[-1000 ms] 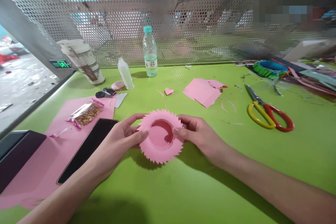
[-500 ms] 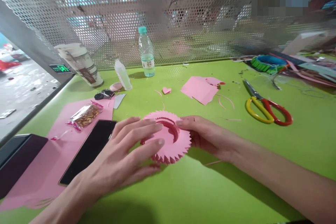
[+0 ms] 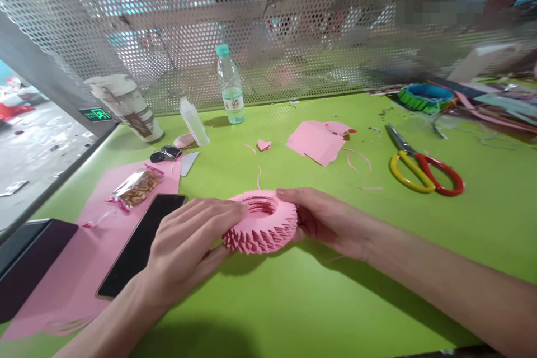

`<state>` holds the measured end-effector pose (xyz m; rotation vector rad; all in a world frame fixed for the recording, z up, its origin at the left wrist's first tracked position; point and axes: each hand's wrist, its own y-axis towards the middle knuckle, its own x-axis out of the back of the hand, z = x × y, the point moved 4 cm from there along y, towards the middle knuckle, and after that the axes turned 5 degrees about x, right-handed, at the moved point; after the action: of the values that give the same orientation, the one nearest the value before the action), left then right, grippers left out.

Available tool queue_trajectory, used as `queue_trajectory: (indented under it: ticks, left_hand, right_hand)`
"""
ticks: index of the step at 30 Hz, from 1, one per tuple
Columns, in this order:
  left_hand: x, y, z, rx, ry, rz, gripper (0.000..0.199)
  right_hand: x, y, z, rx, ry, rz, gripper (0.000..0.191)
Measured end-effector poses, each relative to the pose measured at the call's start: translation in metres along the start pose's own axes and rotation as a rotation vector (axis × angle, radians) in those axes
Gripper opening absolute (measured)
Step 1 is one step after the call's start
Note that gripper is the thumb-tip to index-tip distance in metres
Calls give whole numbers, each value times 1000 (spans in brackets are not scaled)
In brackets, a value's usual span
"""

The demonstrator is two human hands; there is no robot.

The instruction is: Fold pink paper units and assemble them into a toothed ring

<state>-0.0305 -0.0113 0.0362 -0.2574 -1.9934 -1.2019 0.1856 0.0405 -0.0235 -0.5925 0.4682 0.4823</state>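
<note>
Near field: the left hand [image 3: 188, 243] and right hand [image 3: 329, 221] grip a pink paper ring [image 3: 262, 226] from opposite sides, at mid-front of the green table [image 3: 335, 302]. The left fingers [image 3: 210, 215] lie together across the ring's near left side; the right fingers [image 3: 300, 198] curl together over its far right rim, so the ring is clamped between both hands. The ring is tilted, its central hole seen edge-on and narrow; rows of folded zigzag teeth circle the outside, with darker pink in the creases. Whether it touches the table cannot be told. A black phone [image 3: 140, 246] lies just beside the left hand, on a pink paper sheet [image 3: 62, 285], near a dark folder [image 3: 29, 265] at the left. The table's left edge [image 3: 71, 176] runs beyond these. To the right, the ring stands well apart from yellow-and-red scissors [image 3: 423, 170]. Farther out, a thin pink strip [image 3: 258, 177] lies just past the ring, then a small paper heart [image 3: 264, 145] and pink offcuts [image 3: 316, 142]. Beyond them stand a snack bag [image 3: 136, 188], glue bottle [image 3: 193, 123], water bottle [image 3: 230, 86] and paper cup [image 3: 126, 106], against a perforated metal screen [image 3: 251, 11].
</note>
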Motion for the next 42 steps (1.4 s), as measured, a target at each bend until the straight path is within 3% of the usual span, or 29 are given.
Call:
queue_trajectory:
  ticks: [12, 19, 27, 33, 36, 38, 40, 41, 42]
  left_hand:
    - [2, 5, -1, 36, 40, -29, 40]
    - [0, 4, 0, 32, 44, -44, 39]
    - [-3, -2, 6, 29, 194, 8, 34]
    - [7, -3, 19, -4, 399, -66, 29]
    - [18, -4, 30, 44, 385, -147, 29]
    - [28, -6, 38, 124, 354, -243, 29]
    - [40, -10, 45, 242, 358, -360, 29]
    - [45, -12, 48, 306, 370, -404, 29]
    - [49, -15, 50, 361, 380, -432, 29]
  right_hand:
    - [-5, 0, 1, 78, -15, 54, 21]
    - [-3, 2, 0, 87, -80, 11, 24]
    - [5, 6, -1, 251, -186, -137, 52]
    - [-11, 21, 12, 247, -199, -124, 41]
    - [-22, 30, 22, 246, -228, -33, 32]
    - [-26, 28, 23, 299, -306, -60, 40]
    - [-30, 14, 16, 444, -558, -147, 46]
    - [-36, 4, 10, 550, -784, -136, 47]
    - [-46, -6, -1, 643, -1013, -5, 48]
